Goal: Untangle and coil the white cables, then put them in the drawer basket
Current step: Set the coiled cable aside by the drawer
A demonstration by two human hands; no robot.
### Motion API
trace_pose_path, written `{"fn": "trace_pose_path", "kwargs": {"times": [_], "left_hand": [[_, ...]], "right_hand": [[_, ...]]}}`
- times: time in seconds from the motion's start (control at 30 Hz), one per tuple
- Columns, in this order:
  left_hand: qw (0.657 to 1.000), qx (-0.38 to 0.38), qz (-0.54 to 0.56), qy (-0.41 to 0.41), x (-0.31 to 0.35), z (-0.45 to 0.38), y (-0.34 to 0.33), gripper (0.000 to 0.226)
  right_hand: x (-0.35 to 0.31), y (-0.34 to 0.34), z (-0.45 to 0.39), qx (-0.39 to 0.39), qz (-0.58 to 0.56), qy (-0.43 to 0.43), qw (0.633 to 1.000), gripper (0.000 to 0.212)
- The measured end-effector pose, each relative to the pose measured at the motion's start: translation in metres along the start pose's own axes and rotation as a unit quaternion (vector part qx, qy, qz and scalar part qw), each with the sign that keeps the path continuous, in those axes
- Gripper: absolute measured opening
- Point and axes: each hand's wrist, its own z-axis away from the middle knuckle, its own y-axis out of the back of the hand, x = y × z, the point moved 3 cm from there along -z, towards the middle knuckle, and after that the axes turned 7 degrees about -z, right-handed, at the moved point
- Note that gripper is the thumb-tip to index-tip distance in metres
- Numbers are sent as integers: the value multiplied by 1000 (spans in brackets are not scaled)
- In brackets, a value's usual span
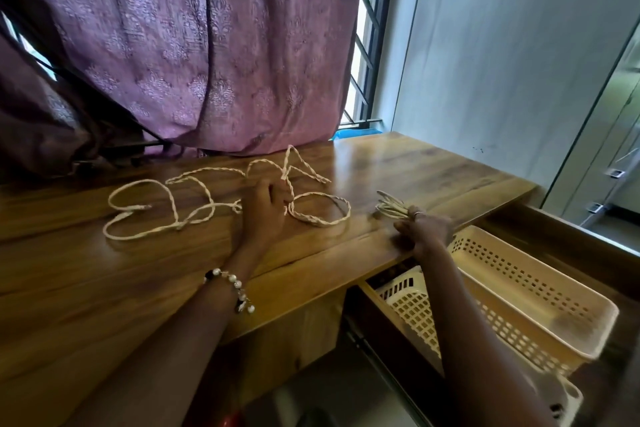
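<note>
Nearest me, right of the desk, the drawer stands pulled out with the perforated cream basket sitting in it; I see no cable inside it.

Right hand lies at the desk's front edge, just beyond the basket's far end. Fingers curled around a small bundle of thin white cable, its loops fanning out leftward past the knuckles. Grip looks closed and secure.

Left hand is further in on the desk, left of the bundle. Fingers folded around strands at the middle of the loose cable, pinching where several runs cross.

That loose cable sprawls over the desk top from the hand out to the left and behind it, toward the curtain. It is twisted like cord, and one loop stands up off the wood.

Handling judgement: light, limp, slightly springy, so loops will likely pop open if released. I would hold near a free end, not the crossing, and feed it slowly through the fingers.
</note>
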Motion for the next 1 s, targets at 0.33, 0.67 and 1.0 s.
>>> {"fn": "trace_pose_path", "kwargs": {"times": [0.33,0.67,1.0], "left_hand": [[987,-50,152,18,-8,-3,7,23],[919,60,381,74,29,-37,88,22],[755,94,625,177,2,-70,209,25]], "right_hand": [[-17,-4,38,82,368,238,895,38],[13,-87,107,-317,374,313,813,31],[51,-175,174,-392,201,319,839,50]]}}
